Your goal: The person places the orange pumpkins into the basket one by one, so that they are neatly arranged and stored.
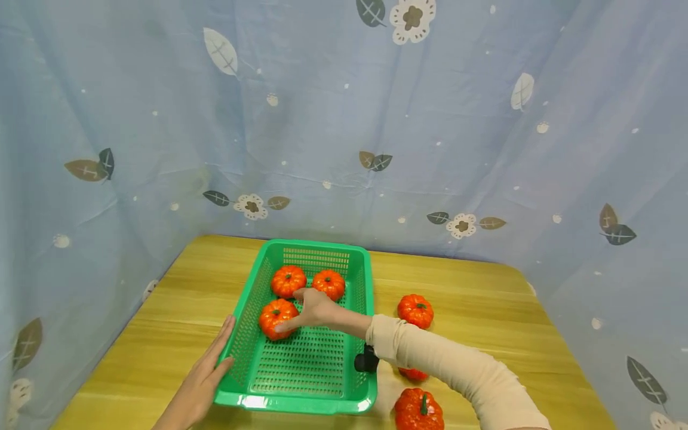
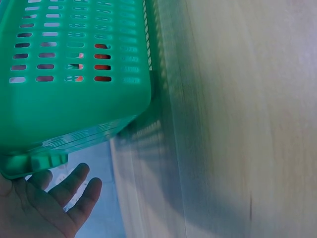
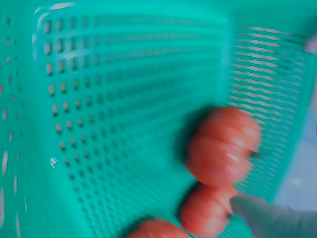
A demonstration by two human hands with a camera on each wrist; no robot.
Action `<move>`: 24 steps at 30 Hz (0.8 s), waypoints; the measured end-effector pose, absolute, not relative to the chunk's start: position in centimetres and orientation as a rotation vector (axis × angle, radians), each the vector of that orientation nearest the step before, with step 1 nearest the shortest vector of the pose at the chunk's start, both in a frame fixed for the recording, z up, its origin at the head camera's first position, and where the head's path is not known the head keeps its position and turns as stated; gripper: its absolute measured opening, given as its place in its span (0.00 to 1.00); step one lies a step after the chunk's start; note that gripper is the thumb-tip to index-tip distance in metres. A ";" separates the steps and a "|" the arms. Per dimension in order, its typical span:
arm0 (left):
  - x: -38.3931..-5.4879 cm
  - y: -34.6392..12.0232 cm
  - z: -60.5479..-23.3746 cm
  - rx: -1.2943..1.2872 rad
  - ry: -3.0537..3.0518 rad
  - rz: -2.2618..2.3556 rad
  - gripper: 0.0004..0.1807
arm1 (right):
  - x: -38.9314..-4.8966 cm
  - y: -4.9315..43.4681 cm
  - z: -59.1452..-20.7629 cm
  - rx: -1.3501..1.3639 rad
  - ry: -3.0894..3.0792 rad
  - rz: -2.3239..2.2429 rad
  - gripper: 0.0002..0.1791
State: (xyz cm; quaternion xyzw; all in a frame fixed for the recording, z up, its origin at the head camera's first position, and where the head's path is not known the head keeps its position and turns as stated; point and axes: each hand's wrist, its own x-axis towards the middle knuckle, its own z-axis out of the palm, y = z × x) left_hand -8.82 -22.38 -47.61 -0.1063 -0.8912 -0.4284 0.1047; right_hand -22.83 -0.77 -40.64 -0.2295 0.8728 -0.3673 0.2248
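A green plastic basket (image 1: 301, 405) stands on the table with three small orange pumpkins in it. Two pumpkins, one at the back left (image 1: 288, 281) and one at the back right (image 1: 328, 285), sit near the far wall. My right hand (image 1: 318, 309) reaches over the basket's right side, fingers spread, its thumb overlapping the front-left pumpkin (image 1: 274, 310). The right wrist view is blurred; there a fingertip lies against or close to a pumpkin (image 3: 203, 213). Along the basket's left rim rests my left hand (image 1: 201, 379), its fingers extended; the left wrist view shows them loosely spread beside the rim (image 2: 34, 163).
Right of the basket, a pumpkin (image 1: 415, 311) lies farther back and a ribbed one (image 1: 419, 410) near the front. Between them another (image 1: 413, 374) is mostly hidden under the sleeved right arm (image 1: 457, 370). A patterned blue curtain (image 1: 344, 119) hangs behind the wooden table (image 1: 473, 286).
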 end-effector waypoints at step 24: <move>-9.1 -22.8 -47.8 -0.350 -2.642 -1.307 0.34 | -24.6 25.8 -41.3 -1.030 1.742 -1.970 0.39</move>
